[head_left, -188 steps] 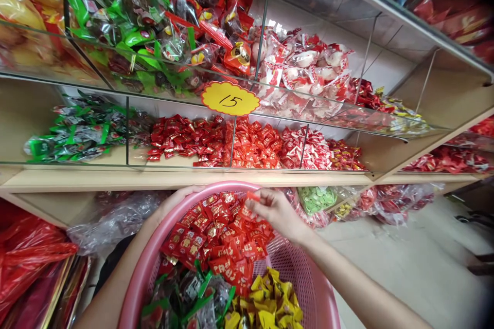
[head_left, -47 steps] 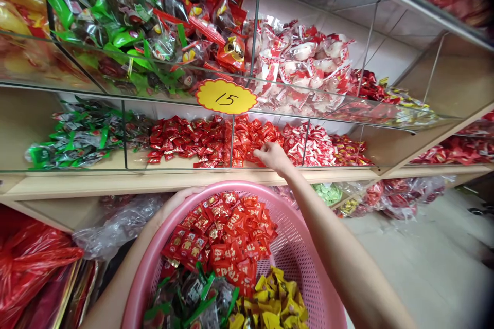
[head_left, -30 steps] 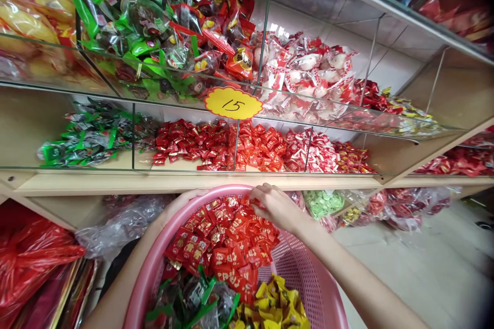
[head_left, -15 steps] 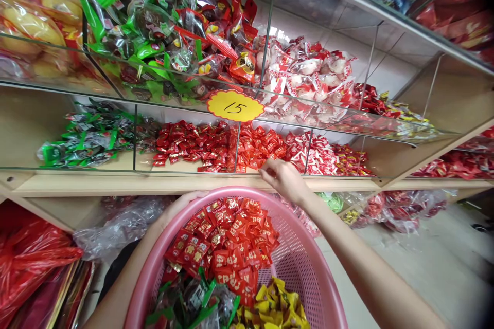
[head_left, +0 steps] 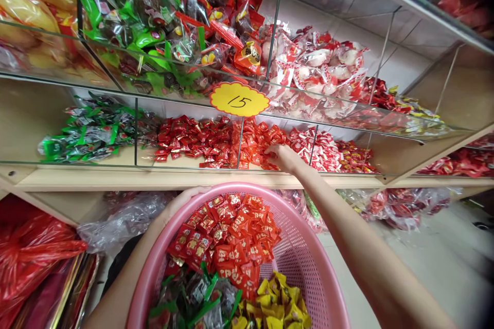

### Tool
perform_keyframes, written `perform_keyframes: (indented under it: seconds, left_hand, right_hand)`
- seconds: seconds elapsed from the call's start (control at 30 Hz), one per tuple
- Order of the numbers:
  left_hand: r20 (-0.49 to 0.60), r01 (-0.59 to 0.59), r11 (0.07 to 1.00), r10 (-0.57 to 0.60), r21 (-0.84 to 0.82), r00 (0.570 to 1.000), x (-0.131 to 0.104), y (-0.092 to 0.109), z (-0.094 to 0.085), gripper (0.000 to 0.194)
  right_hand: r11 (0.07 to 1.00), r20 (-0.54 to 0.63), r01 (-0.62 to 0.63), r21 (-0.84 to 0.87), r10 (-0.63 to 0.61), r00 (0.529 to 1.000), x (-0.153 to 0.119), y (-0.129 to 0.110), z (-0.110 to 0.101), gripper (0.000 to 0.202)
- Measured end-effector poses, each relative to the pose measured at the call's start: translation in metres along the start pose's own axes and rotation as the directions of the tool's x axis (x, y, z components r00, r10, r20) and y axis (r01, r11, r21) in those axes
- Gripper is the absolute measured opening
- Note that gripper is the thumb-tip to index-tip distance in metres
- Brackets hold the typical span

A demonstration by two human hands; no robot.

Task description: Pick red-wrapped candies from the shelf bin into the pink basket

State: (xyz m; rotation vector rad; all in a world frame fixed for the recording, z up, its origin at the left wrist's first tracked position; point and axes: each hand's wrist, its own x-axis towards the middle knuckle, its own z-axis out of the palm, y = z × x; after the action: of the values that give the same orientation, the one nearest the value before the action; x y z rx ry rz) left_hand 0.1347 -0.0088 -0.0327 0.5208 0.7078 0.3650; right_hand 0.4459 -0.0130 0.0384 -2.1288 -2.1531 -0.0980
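My left hand (head_left: 189, 196) grips the far left rim of a pink perforated plastic basket (head_left: 148, 262); most of its fingers are hidden. Inside the basket lie red candy packets (head_left: 252, 226), green-and-dark wrapped sweets (head_left: 200, 293) and yellow-wrapped candies (head_left: 274, 300). Over the front glass of the lower shelf reaches my right hand (head_left: 281, 157). Its bent fingers are apart and touch the orange-red candies (head_left: 252, 141) in one bin, with nothing seen held in them.
Glass dividers split the lower shelf, with green-wrapped sweets (head_left: 92, 128) left and red-and-white candies (head_left: 324, 151) right. A yellow price tag (head_left: 239, 99) marked 15 hangs on the upper glass edge. Bagged goods (head_left: 397, 208) lie under the shelf. A red plastic bag (head_left: 34, 252) stands at left.
My right hand has moved forward and slightly right, from the shelf's front edge into the orange-red candies. My left hand stays on the basket rim. The view has shifted a little.
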Motion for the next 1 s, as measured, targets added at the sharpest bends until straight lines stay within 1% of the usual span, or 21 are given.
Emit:
perform_keyframes:
  seconds: [0.1, 0.23, 0.33, 0.4, 0.47, 0.53, 0.6, 0.63, 0.67, 0.7, 0.73, 0.77, 0.8, 0.83, 0.87, 0.9, 0.93, 1.0]
  left_hand:
    - [-0.026, 0.028, 1.000, -0.028, -0.002, 0.999, -0.001, 0.000, 0.002, 0.026]
    - [-0.057, -0.008, 1.000, 0.007, -0.019, 0.998, 0.002, 0.002, 0.002, 0.031]
    - [-0.068, -0.031, 0.999, 0.029, -0.030, 0.997, 0.003, 0.004, 0.002, 0.032]
    - [-0.073, -0.039, 0.999, 0.036, -0.035, 0.997, 0.004, 0.004, 0.002, 0.032]
    - [-0.077, -0.041, 0.998, 0.038, -0.039, 0.996, 0.004, 0.004, 0.002, 0.032]
    - [-0.082, -0.035, 0.999, 0.032, -0.040, 0.996, 0.005, 0.003, 0.001, 0.032]
    - [-0.085, -0.026, 0.999, 0.023, -0.039, 0.996, 0.004, 0.003, 0.001, 0.032]
    - [-0.086, -0.022, 0.999, 0.019, -0.038, 0.996, 0.004, 0.003, 0.001, 0.032]
    - [-0.088, -0.018, 0.999, 0.015, -0.037, 0.996, 0.004, 0.003, 0.001, 0.031]
    - [-0.089, -0.016, 0.999, 0.012, -0.036, 0.996, 0.003, 0.003, 0.001, 0.031]
    - [-0.089, -0.013, 0.999, 0.010, -0.035, 0.996, 0.003, 0.003, 0.001, 0.031]
    - [-0.090, -0.012, 0.999, 0.009, -0.034, 0.996, 0.002, 0.002, 0.001, 0.031]
    - [-0.091, -0.012, 0.999, 0.009, -0.033, 0.996, 0.002, 0.002, 0.001, 0.031]
    - [-0.092, -0.014, 0.999, 0.011, -0.033, 0.996, 0.002, 0.002, 0.001, 0.031]
    - [-0.094, -0.017, 0.999, 0.014, -0.034, 0.995, 0.002, 0.002, 0.001, 0.031]
    - [-0.096, -0.022, 0.999, 0.018, -0.036, 0.995, 0.002, 0.002, 0.001, 0.031]
    - [-0.099, -0.027, 0.999, 0.023, -0.038, 0.995, 0.002, 0.003, 0.001, 0.032]
    - [-0.102, -0.039, 0.998, 0.034, -0.042, 0.994, 0.003, 0.003, 0.001, 0.032]
  right_hand:
    - [1.000, 0.002, -0.001, 0.004, 0.001, 1.000, 0.001, 0.000, 0.002, 0.022]
    - [1.000, -0.028, 0.009, 0.023, -0.008, 1.000, -0.002, -0.003, 0.000, 0.016]
    - [0.999, -0.077, 0.018, 0.040, -0.015, 0.997, -0.009, -0.004, -0.004, 0.016]
    - [0.997, -0.160, 0.027, 0.066, -0.016, 0.987, -0.018, -0.004, -0.009, 0.017]
    - [0.991, -0.297, 0.048, 0.126, -0.008, 0.955, -0.031, -0.007, -0.017, 0.017]
    - [0.973, -0.435, 0.080, 0.217, 0.023, 0.900, -0.047, -0.013, -0.028, 0.017]
    - [0.936, -0.506, 0.095, 0.338, 0.095, 0.857, -0.067, -0.026, -0.038, 0.018]
    - [0.905, -0.507, 0.093, 0.416, 0.146, 0.849, -0.078, -0.034, -0.042, 0.018]
    - [0.853, -0.479, 0.092, 0.514, 0.197, 0.855, -0.089, -0.043, -0.044, 0.018]
    - [0.777, -0.425, 0.093, 0.622, 0.236, 0.874, -0.100, -0.053, -0.043, 0.019]
    - [0.682, -0.338, 0.081, 0.727, 0.253, 0.906, -0.111, -0.063, -0.040, 0.019]
    - [0.567, -0.229, 0.053, 0.822, 0.244, 0.942, -0.122, -0.074, -0.034, 0.020]
    - [0.447, -0.104, 0.000, 0.894, 0.209, 0.972, -0.132, -0.084, -0.027, 0.021]
    - [0.334, 0.026, -0.081, 0.939, 0.166, 0.986, -0.142, -0.094, -0.019, 0.021]
    - [0.231, 0.136, -0.161, 0.959, 0.122, 0.983, -0.150, -0.102, -0.010, 0.022]
    - [0.147, 0.221, -0.231, 0.962, 0.085, 0.972, -0.156, -0.110, -0.002, 0.021]
    - [0.076, 0.285, -0.289, 0.954, 0.056, 0.957, -0.161, -0.116, 0.005, 0.021]
    - [-0.024, 0.352, -0.351, 0.936, 0.018, 0.936, -0.167, -0.126, 0.015, 0.021]
